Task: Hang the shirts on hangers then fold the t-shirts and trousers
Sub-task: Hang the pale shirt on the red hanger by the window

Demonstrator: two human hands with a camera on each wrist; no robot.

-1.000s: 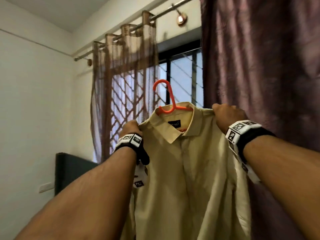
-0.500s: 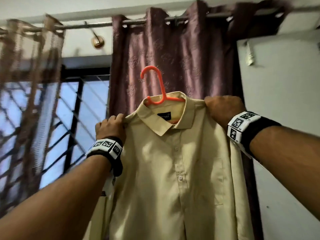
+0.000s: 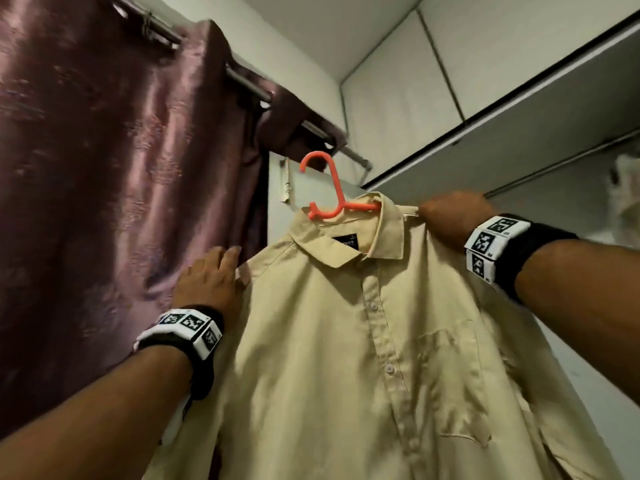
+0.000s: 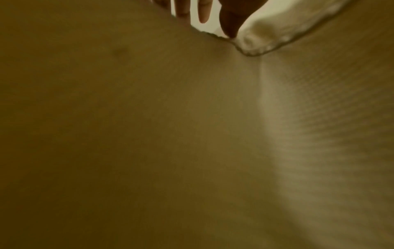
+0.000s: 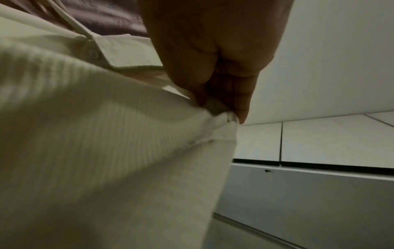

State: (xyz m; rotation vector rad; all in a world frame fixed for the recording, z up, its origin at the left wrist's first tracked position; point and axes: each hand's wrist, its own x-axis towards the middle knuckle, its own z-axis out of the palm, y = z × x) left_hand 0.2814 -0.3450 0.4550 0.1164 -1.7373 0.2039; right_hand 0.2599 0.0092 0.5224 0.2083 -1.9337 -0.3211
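A beige button-up shirt (image 3: 363,358) hangs on an orange plastic hanger (image 3: 329,188), held up in the air. My right hand (image 3: 450,216) grips the shirt's right shoulder; the right wrist view shows the right hand (image 5: 221,94) pinching the shoulder seam of the shirt (image 5: 106,151). My left hand (image 3: 211,275) lies against the left shoulder with straight fingers. In the left wrist view the fingers (image 4: 204,15) stick out past the fabric's edge and the thumb touches the seam of the shirt (image 4: 149,134). The hanger's hook is free, close below the end of the curtain rod (image 3: 356,161).
A mauve curtain (image 3: 121,168) hangs on the metal rod at the left, right behind my left hand. White wardrobe doors (image 3: 519,98) with dark gaps fill the upper right. A pale wall (image 3: 287,220) shows between curtain and wardrobe.
The shirt on its hanger has been carried right, from the window past the curtain towards the wardrobe. My left hand's fingers have straightened from their grip on the shoulder. The right hand keeps its hold.
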